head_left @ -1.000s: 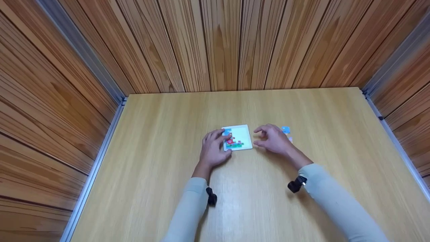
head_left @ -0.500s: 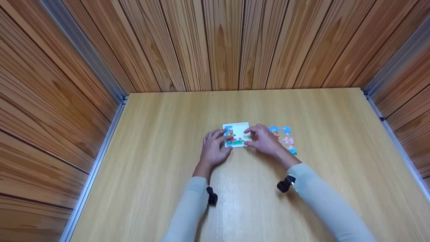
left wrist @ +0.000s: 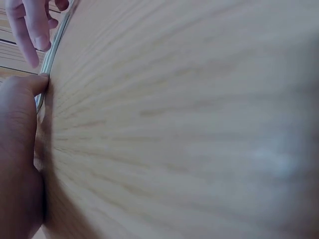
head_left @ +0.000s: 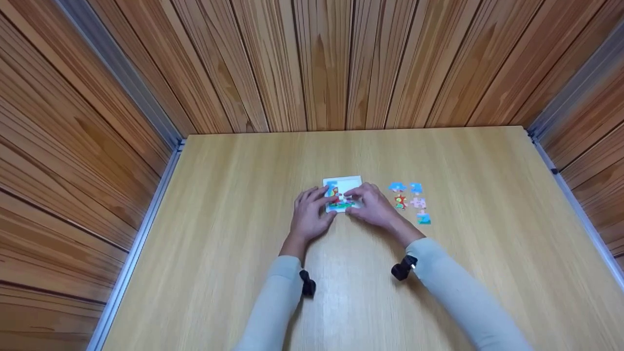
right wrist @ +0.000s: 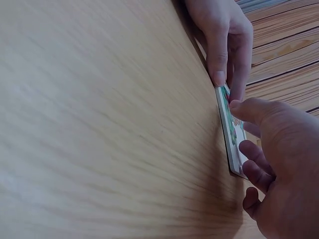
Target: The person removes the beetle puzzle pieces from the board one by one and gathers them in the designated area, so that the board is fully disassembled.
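A: What's the biggest thing there?

B: The plank wall across the back, with side walls to the left and right. Below it lies the light wooden counter.

A: And on the counter?

B: Two arms reach in, in pale sleeves, each with a small black camera strapped near the wrist.

A: What are the hands doing?

B: The left hand rests along the left side of a small puzzle board, its fingers spread wide, with the thumb at the near edge and the forefinger reaching over the picture. The right hand comes in from the other side, thumb and forefinger slightly apart at the picture. I can't tell whether they pinch anything.

A: Where's the board exactly?

B: Flat on the counter, between the hands. Its left and near parts show colourful picture; the far right is white.

A: Anything smaller?

B: Five loose pieces, right of the board: two blue pieces farthest away, then a red piece beside a pink piece, and a blue-green piece nearest.
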Demonstrator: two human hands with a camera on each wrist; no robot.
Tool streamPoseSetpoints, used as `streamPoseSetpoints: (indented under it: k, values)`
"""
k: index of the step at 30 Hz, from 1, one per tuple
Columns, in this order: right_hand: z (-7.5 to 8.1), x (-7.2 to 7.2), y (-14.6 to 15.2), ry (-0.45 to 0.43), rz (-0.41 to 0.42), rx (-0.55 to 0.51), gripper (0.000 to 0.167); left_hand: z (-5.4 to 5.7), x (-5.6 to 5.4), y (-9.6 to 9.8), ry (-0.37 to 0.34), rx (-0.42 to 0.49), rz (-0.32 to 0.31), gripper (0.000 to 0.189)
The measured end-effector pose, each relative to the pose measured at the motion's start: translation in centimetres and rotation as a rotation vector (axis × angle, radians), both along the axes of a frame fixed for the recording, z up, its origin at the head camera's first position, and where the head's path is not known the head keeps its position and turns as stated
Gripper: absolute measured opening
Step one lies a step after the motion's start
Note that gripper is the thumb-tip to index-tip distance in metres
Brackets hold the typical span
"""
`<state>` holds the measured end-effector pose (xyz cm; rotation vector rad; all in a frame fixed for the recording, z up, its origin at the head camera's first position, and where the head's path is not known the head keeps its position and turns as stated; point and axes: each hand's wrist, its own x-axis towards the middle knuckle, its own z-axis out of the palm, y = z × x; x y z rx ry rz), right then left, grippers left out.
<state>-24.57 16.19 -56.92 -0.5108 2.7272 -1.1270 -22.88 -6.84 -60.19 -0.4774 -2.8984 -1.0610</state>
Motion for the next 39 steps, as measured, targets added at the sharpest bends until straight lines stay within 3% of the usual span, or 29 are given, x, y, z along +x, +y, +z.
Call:
streamPoseSetpoints:
  k: [11, 19, 25, 31, 39]
  values:
    - [0.0, 0.0, -0.8, -0.061, -0.001, 0.054, 0.043, 0.3, 0.0, 0.1, -0.050, -0.016, 0.011, 0.046]
    - [0.1, 0.1, -0.9, -0.052, 0.000, 0.072, 0.042, 0.4, 0.0, 0.0, -0.037, -0.011, 0.006, 0.046]
    - [-0.5, -0.3, -0.9, -0.015, 0.007, 0.020, 0.034, 0.1, 0.1, -0.1, 0.000, 0.028, -0.001, 0.046]
    - [-1.2, -0.8, -0.5, -0.009, 0.010, -0.033, 0.032, 0.2, 0.0, 0.0, -0.020, 0.018, 0.007, 0.046]
    - [-0.1, -0.7, -0.4, -0.044, 0.026, -0.028, 0.036, 0.4, 0.1, 0.1, -0.056, 0.001, 0.015, 0.045]
